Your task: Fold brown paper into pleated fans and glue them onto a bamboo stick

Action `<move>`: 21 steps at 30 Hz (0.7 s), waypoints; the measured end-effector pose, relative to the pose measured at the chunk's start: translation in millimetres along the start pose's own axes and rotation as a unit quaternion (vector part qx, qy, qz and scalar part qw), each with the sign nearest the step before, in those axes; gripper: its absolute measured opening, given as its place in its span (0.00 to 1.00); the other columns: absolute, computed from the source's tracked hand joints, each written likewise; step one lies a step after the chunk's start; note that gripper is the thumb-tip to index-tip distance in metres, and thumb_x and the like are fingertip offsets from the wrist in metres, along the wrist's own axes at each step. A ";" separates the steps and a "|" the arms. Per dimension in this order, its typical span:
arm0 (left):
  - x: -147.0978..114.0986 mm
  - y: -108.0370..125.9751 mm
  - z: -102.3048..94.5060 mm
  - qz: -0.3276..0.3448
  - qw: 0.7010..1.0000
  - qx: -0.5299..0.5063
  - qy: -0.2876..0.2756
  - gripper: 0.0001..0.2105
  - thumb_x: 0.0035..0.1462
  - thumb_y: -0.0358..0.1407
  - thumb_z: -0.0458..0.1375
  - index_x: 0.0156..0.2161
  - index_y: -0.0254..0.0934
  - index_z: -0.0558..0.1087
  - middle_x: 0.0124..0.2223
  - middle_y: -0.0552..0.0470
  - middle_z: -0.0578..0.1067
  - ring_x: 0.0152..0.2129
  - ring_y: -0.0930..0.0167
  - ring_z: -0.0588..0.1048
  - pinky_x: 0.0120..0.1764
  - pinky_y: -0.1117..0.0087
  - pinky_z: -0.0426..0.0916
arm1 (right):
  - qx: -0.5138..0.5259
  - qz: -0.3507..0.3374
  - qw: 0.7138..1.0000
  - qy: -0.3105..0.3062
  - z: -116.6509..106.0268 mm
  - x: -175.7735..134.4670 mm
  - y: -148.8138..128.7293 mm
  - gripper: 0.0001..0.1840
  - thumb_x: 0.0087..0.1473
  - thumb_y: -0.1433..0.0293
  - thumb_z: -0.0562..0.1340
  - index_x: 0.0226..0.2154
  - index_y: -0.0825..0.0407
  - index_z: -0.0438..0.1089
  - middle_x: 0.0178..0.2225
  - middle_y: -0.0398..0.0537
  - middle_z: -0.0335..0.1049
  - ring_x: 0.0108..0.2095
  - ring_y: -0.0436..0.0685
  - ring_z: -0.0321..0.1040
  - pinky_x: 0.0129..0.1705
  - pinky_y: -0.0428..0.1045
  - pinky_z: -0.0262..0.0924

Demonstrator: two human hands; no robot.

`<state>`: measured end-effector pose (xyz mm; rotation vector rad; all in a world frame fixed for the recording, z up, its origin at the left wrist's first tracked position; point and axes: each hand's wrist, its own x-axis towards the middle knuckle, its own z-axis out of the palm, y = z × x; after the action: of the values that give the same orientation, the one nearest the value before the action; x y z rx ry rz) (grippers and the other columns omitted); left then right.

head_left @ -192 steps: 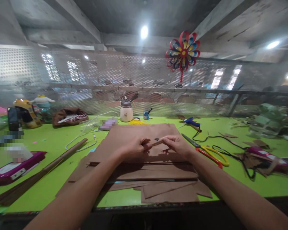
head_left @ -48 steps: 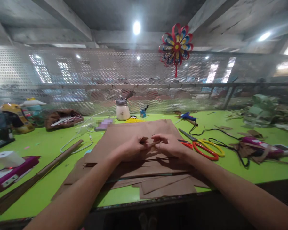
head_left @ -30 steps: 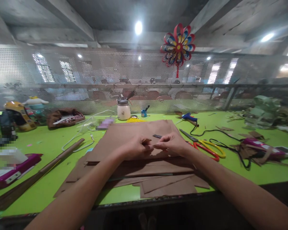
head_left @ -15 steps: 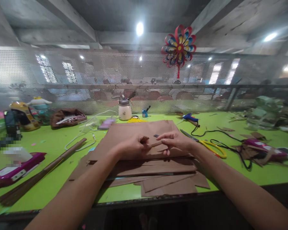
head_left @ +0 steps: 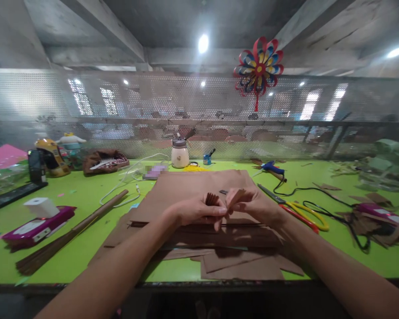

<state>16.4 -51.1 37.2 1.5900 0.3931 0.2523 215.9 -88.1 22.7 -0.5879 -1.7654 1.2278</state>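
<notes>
My left hand is closed round a small pleated piece of brown paper, whose ridged edge sticks up above the fingers. Close beside it, my right hand pinches a narrow brown paper strip. The fingertips of both hands meet over the strip, and whether it joins the pleated piece is hidden. Below the hands lies a stack of brown paper sheets, with loose cut pieces toward the front edge. A small dark flat object lies on the top sheet behind the fingers.
Scissors with yellow and red handles lie at the right, near a blue glue gun and its black cord. A rolled brown paper bundle and purple power strip are at left. A lidded jar stands at the back.
My hands have drawn together. The strip that stretched between them now tilts upward in my right fingers, and my left fingertips touch the right ones. The whole view has shifted slightly.
</notes>
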 end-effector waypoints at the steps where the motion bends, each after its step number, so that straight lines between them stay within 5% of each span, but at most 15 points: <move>1: 0.5 -1.2 0.8 0.001 1.000 0.004 -0.008 0.15 0.48 0.44 0.59 0.32 0.31 0.71 0.20 0.54 0.69 0.18 0.78 0.63 0.22 0.76 0.53 | -0.003 -0.001 1.000 0.005 0.2 0.0 -1.5 0.05 0.48 0.70 0.63 0.29 0.55 0.73 0.27 0.45 0.70 0.30 0.51 0.66 0.37 0.49 0.61; 3: 1.7 -2.8 -1.0 0.015 0.999 0.020 0.023 0.15 0.47 0.44 0.59 0.33 0.31 0.71 0.23 0.53 0.70 0.20 0.78 0.64 0.24 0.76 0.55 | -0.007 0.007 0.999 0.033 -2.2 0.3 -1.8 0.07 0.49 0.68 0.62 0.31 0.55 0.72 0.28 0.46 0.70 0.31 0.51 0.66 0.37 0.50 0.60; 7: 4.8 -2.5 -15.4 0.052 0.966 0.134 0.217 0.14 0.48 0.43 0.58 0.31 0.31 0.71 0.24 0.54 0.69 0.18 0.79 0.59 0.23 0.76 0.54 | -0.062 0.067 0.992 0.082 -15.1 0.5 6.2 0.11 0.48 0.64 0.63 0.33 0.55 0.70 0.29 0.45 0.69 0.29 0.50 0.64 0.34 0.47 0.59; 11: 10.8 -5.4 -22.7 0.061 0.906 0.270 0.321 0.14 0.52 0.42 0.53 0.30 0.31 0.71 0.27 0.51 0.71 0.21 0.76 0.64 0.27 0.74 0.59 | -0.214 0.149 0.966 -0.007 -23.0 1.9 11.8 0.14 0.51 0.62 0.58 0.31 0.56 0.71 0.26 0.45 0.69 0.26 0.50 0.62 0.29 0.46 0.56; 15: 17.1 -17.6 -14.7 0.095 0.876 0.410 0.237 0.10 0.51 0.36 0.52 0.32 0.32 0.73 0.32 0.50 0.73 0.28 0.72 0.68 0.31 0.74 0.60 | -0.341 0.121 0.927 -0.097 -17.7 7.0 15.1 0.14 0.53 0.63 0.56 0.33 0.54 0.73 0.31 0.46 0.72 0.31 0.53 0.64 0.33 0.47 0.57; 18: 19.3 -27.1 -10.9 0.067 0.878 0.443 0.169 0.09 0.50 0.33 0.52 0.28 0.32 0.73 0.25 0.54 0.70 0.23 0.75 0.66 0.26 0.76 0.58 | -0.399 0.076 0.910 -0.083 -12.4 10.3 21.9 0.13 0.52 0.65 0.56 0.32 0.55 0.74 0.30 0.47 0.72 0.31 0.53 0.65 0.35 0.47 0.58; 21: 20.1 -32.8 -14.1 0.040 0.889 0.427 0.160 0.10 0.51 0.34 0.51 0.26 0.32 0.71 0.21 0.56 0.68 0.19 0.77 0.63 0.23 0.76 0.55 | -0.414 0.068 0.907 -0.045 -10.8 10.7 28.2 0.12 0.51 0.66 0.57 0.30 0.55 0.74 0.28 0.47 0.73 0.29 0.52 0.65 0.33 0.46 0.59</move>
<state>26.0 -29.3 3.9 2.4462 0.7647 0.4451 217.0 -63.3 2.5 -1.1596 -2.3396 0.5333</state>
